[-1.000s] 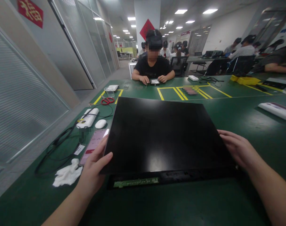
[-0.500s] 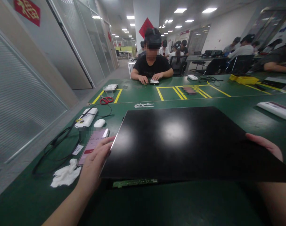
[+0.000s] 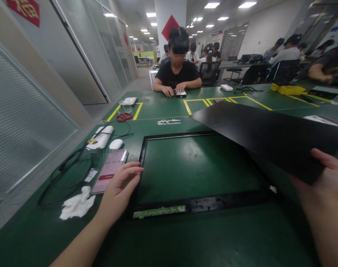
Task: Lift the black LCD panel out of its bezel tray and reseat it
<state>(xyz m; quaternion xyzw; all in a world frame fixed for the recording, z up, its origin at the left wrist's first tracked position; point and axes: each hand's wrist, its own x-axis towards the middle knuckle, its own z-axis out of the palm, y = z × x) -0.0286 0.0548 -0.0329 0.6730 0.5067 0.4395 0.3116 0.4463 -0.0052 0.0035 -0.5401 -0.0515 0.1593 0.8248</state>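
Observation:
A thin, flat black panel (image 3: 271, 133) is raised and tilted on the right. My right hand (image 3: 324, 181) grips it by its near right edge, thumb on top and fingers beneath. On the green table lies a black rectangular frame (image 3: 221, 202), with the tabletop showing through its middle. A narrow green circuit board (image 3: 159, 211) sits along the frame's near side. My left hand (image 3: 121, 187) is at the frame's left side, fingers stretched out and apart, holding nothing. Its fingertips meet the frame's edge in view; whether they press on it I cannot tell. The panel hides the frame's far right corner.
Left of the frame are a phone (image 3: 109, 170), crumpled white tissue (image 3: 78, 204), a white mouse (image 3: 116, 144), a white device (image 3: 100, 138) and black cables. Red-handled scissors (image 3: 124, 117) and white strips (image 3: 169, 121) lie further back. A person (image 3: 178, 76) works across the table.
The black panel has come up off the frame and swung to the right in my right hand, uncovering the frame. My left hand has let go of the panel and stays at the left side.

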